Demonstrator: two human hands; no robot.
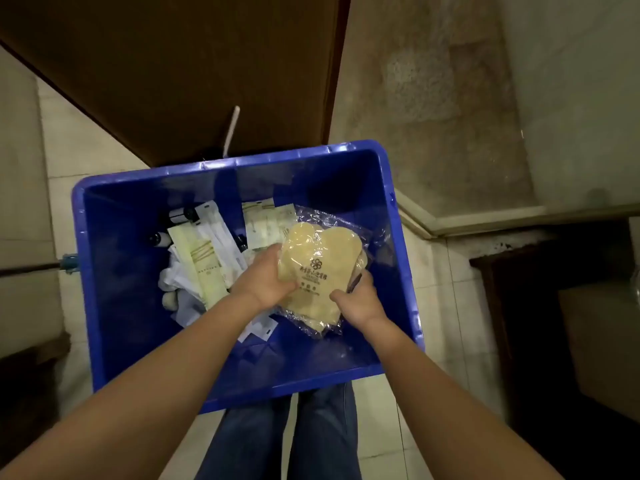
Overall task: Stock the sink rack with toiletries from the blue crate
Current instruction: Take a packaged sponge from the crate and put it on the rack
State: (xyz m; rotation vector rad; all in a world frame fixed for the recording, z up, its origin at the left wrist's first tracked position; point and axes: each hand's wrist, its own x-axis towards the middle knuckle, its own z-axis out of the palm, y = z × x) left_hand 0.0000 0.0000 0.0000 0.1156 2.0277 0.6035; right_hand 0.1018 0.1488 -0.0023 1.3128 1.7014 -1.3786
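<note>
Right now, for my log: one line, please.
left hand: grips beige pack | right hand: grips it too | where: in blue crate

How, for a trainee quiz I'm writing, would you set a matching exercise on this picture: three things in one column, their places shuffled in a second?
Things:
1. clear bag of tan pads
2. pale long packets
3. white handle

Places:
a. tilted beside the brown door, beyond the blue crate
b. gripped by the left hand and the right hand, over the crate
c. lying loose in the crate's left half

Pairs: 1-b, 2-c, 3-a.
</note>
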